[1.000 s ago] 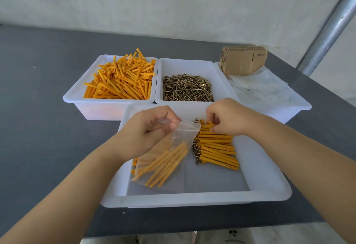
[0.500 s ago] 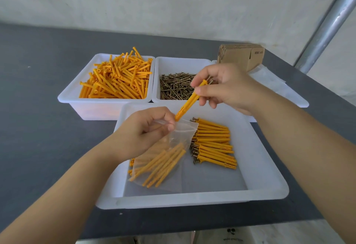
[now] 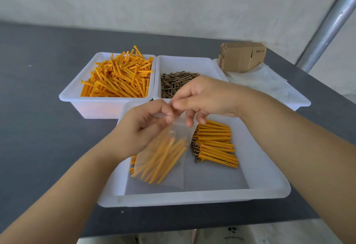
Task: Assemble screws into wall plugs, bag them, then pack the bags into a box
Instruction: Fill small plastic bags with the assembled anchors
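A clear plastic bag [image 3: 174,174] with several orange plugs with screws inside hangs tilted over the front white tray [image 3: 192,197]. My left hand [image 3: 144,128] pinches the bag's top edge on the left. The thumb and forefinger of my right hand [image 3: 204,97] pinch the bag's mouth right beside the left fingertips, with the other fingers curled over the opening. A pile of assembled plugs [image 3: 215,145], screw heads pointing left, lies in the tray just right of the bag.
Behind the front tray stand a bin of loose orange wall plugs [image 3: 117,78] and a bin of brown screws [image 3: 173,83]. A third tray [image 3: 300,103] at the right holds empty clear bags, with flat cardboard boxes [image 3: 240,56] behind it. A metal pole rises at far right.
My right hand lifted an assembled plug from the pile and brought it down to the bag's mouth. The plug has left its fingers, which now pinch the bag. The left hand kept holding the bag.
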Tool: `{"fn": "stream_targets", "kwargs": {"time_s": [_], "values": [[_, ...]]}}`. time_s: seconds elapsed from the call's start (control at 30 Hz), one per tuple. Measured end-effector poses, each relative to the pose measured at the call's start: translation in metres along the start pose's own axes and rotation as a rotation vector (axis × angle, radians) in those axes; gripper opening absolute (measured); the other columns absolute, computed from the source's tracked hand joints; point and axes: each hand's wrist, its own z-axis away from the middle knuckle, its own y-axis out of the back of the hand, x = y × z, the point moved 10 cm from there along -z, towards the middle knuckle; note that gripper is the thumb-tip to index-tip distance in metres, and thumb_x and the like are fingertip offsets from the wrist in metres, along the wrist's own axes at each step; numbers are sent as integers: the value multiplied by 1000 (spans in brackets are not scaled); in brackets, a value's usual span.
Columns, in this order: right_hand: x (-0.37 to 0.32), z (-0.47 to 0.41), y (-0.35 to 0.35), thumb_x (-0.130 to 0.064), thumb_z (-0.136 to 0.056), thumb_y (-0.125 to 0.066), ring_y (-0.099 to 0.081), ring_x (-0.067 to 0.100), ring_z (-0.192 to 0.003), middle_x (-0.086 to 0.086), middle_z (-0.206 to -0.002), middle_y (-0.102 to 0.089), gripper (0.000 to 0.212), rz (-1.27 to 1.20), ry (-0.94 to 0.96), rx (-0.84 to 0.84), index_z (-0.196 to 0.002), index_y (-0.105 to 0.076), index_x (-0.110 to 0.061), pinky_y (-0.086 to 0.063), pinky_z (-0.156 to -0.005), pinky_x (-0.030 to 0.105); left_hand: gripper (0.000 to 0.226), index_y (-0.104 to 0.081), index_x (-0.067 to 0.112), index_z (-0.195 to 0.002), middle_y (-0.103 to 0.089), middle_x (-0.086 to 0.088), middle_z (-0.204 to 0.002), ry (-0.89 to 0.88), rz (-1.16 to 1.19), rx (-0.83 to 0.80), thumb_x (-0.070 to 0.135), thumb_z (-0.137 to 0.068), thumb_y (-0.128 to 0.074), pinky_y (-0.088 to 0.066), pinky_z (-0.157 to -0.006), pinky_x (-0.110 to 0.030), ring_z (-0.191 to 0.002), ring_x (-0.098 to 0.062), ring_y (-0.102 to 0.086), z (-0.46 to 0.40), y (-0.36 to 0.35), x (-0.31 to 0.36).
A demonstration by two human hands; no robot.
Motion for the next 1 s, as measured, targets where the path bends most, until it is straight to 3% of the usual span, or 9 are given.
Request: {"fn": "stream_targets", "kwargs": {"time_s": [0.1, 0.2, 0.3, 0.37, 0.47, 0.8, 1.0], "values": [[4, 3, 27, -15, -100, -56, -62, 11, -61, 6, -94, -76, 18, -25, -1, 157, -108, -71, -9, -47, -48, 22, 11, -64, 0, -96, -69, -8, -98, 15, -24, 25, 7, -97, -55, -49, -82, -25, -91, -20, -63, 1, 3, -4], [19, 13, 54, -12, -93, -65, -66, 7, -59, 1, -83, -76, 10, 228, -10, 368, -96, -74, -15, -47, -49, 20, 13, -67, 5, -101, -71, -7, -104, 15, -44, 69, 12, -98, -56, -49, -85, -24, -96, -17, -64, 1, 8, -3], [41, 16, 50, -14, -86, -72, -66, 2, -72, -6, -88, -74, 12, 653, -68, 378, -96, -75, -20, -52, -67, 17, 16, -67, 8, -101, -71, -5, -104, 24, -43, 92, 16, -96, -55, -50, -86, -25, -97, -17, -64, 0, 10, -5], [58, 14, 38, -20, -86, -72, -65, 10, -88, -5, -98, -71, 23, 855, -113, 348, -109, -73, -20, -53, -79, 26, 15, -66, 8, -101, -71, -4, -105, 24, -47, 88, 15, -96, -55, -50, -87, -26, -98, -17, -64, 0, 10, -6], [72, 10, 29, -29, -87, -67, -61, 20, -93, -1, -101, -67, 28, 1010, -150, 387, -114, -67, -21, -51, -75, 33, 15, -67, 8, -101, -71, -4, -105, 18, -61, 84, 16, -97, -55, -50, -89, -29, -100, -17, -64, 0, 10, -5], [79, 3, 19, -24, -88, -67, -60, 25, -90, 5, -97, -63, 15, 1025, -148, 382, -99, -63, -14, -50, -74, 36, 16, -67, 4, -102, -71, 0, -105, 23, -70, 84, 13, -97, -56, -49, -88, -24, -101, -14, -65, 0, 10, -7], [82, 3, 18, -26, -89, -68, -60, 24, -97, 3, -103, -63, 25, 979, -146, 345, -113, -66, -20, -49, -80, 35, 16, -68, 3, -103, -71, 1, -105, 21, -79, 77, 13, -97, -56, -49, -87, -24, -99, -13, -65, -1, 9, -6]]}}
